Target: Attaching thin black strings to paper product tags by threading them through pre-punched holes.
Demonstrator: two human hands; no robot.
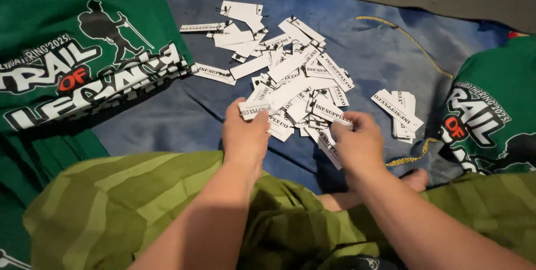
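Here, mid-frame, the left hand point(245, 136) is pinching one white paper tag point(252, 109) while the right hand point(357, 141) is grasping another from the loose tag pile point(290, 75) spreading over the blue cloth point(167, 114), green shirts point(72, 52) flanking them.

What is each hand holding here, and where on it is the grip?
Left hand pinches a white paper tag at its lower edge. Right hand grips a tag from the pile by its right end.
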